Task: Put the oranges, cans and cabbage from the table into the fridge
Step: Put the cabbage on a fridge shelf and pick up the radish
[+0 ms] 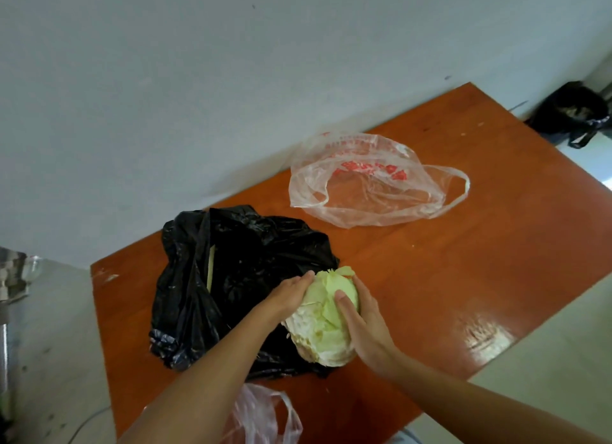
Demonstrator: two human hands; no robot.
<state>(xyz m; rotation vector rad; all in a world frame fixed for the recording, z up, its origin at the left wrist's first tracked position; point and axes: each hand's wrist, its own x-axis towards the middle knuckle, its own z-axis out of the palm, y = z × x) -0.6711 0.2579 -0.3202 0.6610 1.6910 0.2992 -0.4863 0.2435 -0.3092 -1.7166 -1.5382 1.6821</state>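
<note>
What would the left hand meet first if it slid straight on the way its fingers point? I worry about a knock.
Probably only the black bag, beside the cabbage under the left hand; depth is unclear.

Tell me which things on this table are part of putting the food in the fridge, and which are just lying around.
Part of the job:
- cabbage, held between the left hand and the right hand
No oranges or cans show.

Just lying about:
- black plastic bag
- clear bag with red print
- pinkish bag at the near edge
- dark bag on the floor
</note>
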